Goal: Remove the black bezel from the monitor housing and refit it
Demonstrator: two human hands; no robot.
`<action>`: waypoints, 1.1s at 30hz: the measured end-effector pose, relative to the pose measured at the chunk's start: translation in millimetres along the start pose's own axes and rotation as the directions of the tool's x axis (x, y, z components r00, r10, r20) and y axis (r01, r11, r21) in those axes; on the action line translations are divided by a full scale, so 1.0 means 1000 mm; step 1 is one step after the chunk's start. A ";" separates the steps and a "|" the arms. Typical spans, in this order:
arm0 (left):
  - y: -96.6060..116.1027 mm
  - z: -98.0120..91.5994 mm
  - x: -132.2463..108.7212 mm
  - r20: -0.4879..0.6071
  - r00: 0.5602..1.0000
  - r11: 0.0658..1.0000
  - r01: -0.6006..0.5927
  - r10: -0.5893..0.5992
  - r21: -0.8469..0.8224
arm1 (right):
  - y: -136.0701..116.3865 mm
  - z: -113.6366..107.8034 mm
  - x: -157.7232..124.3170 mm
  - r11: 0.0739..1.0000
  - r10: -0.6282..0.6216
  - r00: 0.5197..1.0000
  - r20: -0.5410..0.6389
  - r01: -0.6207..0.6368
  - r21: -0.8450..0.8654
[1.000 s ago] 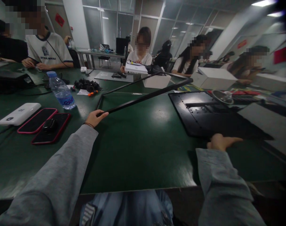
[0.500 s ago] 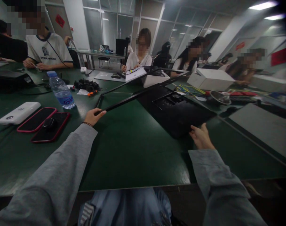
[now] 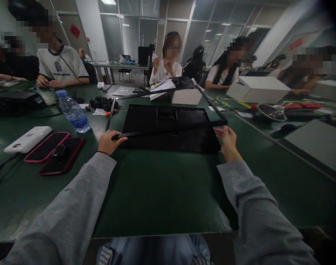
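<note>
My left hand is closed on the near left corner of a thin black rectangular frame, like a screen bezel. The frame is held tilted above the table. Beneath it lies a flat black panel with a recessed rectangle in its middle, like a monitor's back cover. My right hand is at the frame's near right corner, thumb and fingers closed against it, beside the panel's right edge. Its fingertips are partly hidden.
Left of me are a water bottle, a white power bank and two red-edged phones. White boxes, a metal bowl and a grey panel are on the right. Several people sit across the green table.
The black panel has turned square to me and moved left, under the frame. My right hand has gone from the panel's corner to the frame's corner. My left hand keeps its hold.
</note>
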State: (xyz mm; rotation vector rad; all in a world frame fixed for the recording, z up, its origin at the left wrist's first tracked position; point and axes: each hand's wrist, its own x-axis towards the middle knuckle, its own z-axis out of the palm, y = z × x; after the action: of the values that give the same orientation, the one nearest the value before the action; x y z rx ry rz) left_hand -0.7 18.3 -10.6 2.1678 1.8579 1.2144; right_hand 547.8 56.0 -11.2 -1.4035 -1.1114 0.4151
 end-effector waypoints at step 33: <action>0.034 0.021 -0.012 0.339 0.915 0.932 -0.299 0.219 0.206 | 0.041 -0.015 -0.006 0.888 -0.111 0.993 0.025 0.111 -0.446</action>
State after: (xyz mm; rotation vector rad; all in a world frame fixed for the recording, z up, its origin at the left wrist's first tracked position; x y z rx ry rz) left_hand 39.4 7.7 -15.3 2.6293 1.7098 0.6266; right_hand 572.4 50.4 -47.9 -1.7271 -1.3351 0.0714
